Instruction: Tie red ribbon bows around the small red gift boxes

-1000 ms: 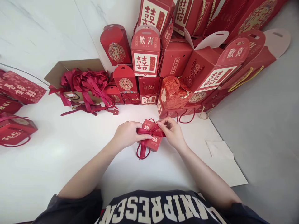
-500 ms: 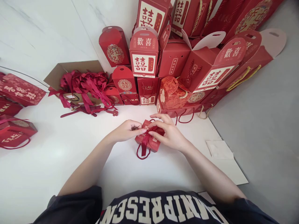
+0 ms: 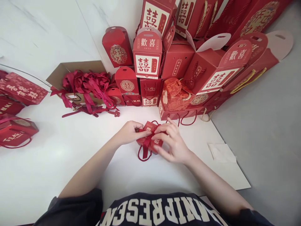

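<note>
A small red gift box [image 3: 150,127] with white characters lies on the white table [image 3: 70,157] in front of me. A dark red ribbon [image 3: 146,147] is wrapped over it and loops down toward me. My left hand [image 3: 130,132] pinches the ribbon at the box's left side. My right hand [image 3: 171,141] covers the box's right half, fingers curled on the ribbon and the box's near side.
A brown carton [image 3: 58,70] full of red ribbons [image 3: 87,86] stands at the back left. Stacked red gift boxes and bags [image 3: 178,62] fill the back and right. More red boxes [image 3: 16,125] lie at the far left. A white sheet [image 3: 222,153] lies at right.
My right hand has slid from the box's far right corner down over its right half. The left hand has shifted slightly up along the ribbon; the ribbon is gathered tighter.
</note>
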Action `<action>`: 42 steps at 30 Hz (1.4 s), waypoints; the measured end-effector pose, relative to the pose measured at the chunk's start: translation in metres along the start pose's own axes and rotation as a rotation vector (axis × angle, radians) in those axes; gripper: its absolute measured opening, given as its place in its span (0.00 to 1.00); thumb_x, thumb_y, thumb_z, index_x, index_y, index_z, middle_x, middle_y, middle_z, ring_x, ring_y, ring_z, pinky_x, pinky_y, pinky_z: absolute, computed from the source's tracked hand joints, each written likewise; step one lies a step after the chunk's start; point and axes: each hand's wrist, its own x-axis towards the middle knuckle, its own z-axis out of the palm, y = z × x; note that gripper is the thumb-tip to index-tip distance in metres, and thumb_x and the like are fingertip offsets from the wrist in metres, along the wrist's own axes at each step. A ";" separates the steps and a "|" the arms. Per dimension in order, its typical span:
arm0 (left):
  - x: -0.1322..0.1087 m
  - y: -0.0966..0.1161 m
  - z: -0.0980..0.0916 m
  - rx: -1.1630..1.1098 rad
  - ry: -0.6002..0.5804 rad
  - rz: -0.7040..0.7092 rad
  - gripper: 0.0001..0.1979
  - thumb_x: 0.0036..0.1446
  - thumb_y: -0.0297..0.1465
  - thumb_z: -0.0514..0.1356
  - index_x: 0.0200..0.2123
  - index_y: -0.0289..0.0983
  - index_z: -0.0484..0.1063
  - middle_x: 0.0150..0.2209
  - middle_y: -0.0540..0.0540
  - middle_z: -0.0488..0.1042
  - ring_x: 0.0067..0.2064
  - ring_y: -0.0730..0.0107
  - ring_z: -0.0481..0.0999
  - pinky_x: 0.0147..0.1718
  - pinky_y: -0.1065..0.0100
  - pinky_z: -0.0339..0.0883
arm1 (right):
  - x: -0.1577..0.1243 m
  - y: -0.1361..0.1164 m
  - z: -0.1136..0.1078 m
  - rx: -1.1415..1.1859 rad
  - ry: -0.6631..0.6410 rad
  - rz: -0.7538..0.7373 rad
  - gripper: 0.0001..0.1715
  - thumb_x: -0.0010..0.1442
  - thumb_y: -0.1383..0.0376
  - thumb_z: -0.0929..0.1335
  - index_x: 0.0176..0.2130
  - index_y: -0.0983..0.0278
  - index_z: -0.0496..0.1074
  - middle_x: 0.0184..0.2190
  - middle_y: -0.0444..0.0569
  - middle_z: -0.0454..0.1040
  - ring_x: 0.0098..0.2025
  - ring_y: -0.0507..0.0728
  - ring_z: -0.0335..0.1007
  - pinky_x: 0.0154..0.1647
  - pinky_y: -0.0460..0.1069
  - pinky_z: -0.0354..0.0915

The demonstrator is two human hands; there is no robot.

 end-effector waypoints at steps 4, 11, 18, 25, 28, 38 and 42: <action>0.001 0.006 0.006 0.054 0.037 -0.011 0.22 0.52 0.46 0.61 0.20 0.33 0.66 0.20 0.53 0.59 0.25 0.77 0.56 0.23 0.73 0.49 | -0.014 -0.015 0.014 -0.201 -0.037 -0.131 0.16 0.61 0.61 0.69 0.49 0.60 0.71 0.37 0.48 0.75 0.43 0.58 0.68 0.64 0.64 0.48; 0.004 0.005 0.008 -0.005 0.040 -0.012 0.26 0.48 0.46 0.64 0.18 0.35 0.56 0.20 0.55 0.51 0.24 0.78 0.52 0.22 0.73 0.46 | -0.027 -0.020 0.037 -0.122 0.085 -0.156 0.13 0.62 0.72 0.66 0.44 0.56 0.72 0.33 0.43 0.77 0.38 0.54 0.69 0.46 0.53 0.63; 0.003 0.004 0.009 -0.077 0.011 -0.033 0.24 0.50 0.46 0.63 0.19 0.34 0.59 0.21 0.54 0.56 0.25 0.77 0.55 0.23 0.73 0.49 | -0.021 -0.024 0.030 -0.165 -0.044 -0.064 0.21 0.57 0.71 0.65 0.51 0.65 0.68 0.44 0.55 0.73 0.44 0.61 0.66 0.45 0.58 0.63; 0.005 0.004 0.012 -0.025 0.064 -0.018 0.28 0.52 0.47 0.62 0.18 0.36 0.50 0.20 0.55 0.48 0.24 0.79 0.49 0.22 0.72 0.43 | -0.025 -0.023 0.039 -0.108 0.190 0.007 0.14 0.60 0.73 0.68 0.44 0.60 0.74 0.34 0.48 0.75 0.40 0.58 0.68 0.41 0.53 0.64; 0.004 0.005 0.013 0.039 0.066 -0.019 0.28 0.51 0.48 0.62 0.18 0.36 0.51 0.20 0.55 0.47 0.24 0.79 0.49 0.23 0.71 0.43 | -0.026 -0.020 0.042 0.014 0.244 0.011 0.11 0.60 0.71 0.68 0.42 0.57 0.75 0.31 0.46 0.75 0.39 0.56 0.69 0.40 0.53 0.64; 0.000 0.008 0.015 0.193 0.113 -0.021 0.27 0.50 0.51 0.61 0.18 0.36 0.55 0.19 0.55 0.53 0.24 0.77 0.52 0.23 0.71 0.46 | -0.026 -0.008 0.026 0.177 0.041 -0.132 0.13 0.59 0.62 0.69 0.46 0.57 0.75 0.38 0.47 0.75 0.43 0.58 0.70 0.46 0.57 0.65; -0.002 0.009 0.015 0.236 0.117 -0.058 0.28 0.46 0.54 0.62 0.18 0.36 0.59 0.18 0.55 0.56 0.23 0.77 0.54 0.22 0.72 0.47 | -0.029 -0.004 0.014 0.106 0.306 0.247 0.14 0.63 0.66 0.64 0.46 0.57 0.75 0.44 0.52 0.72 0.49 0.61 0.68 0.51 0.60 0.64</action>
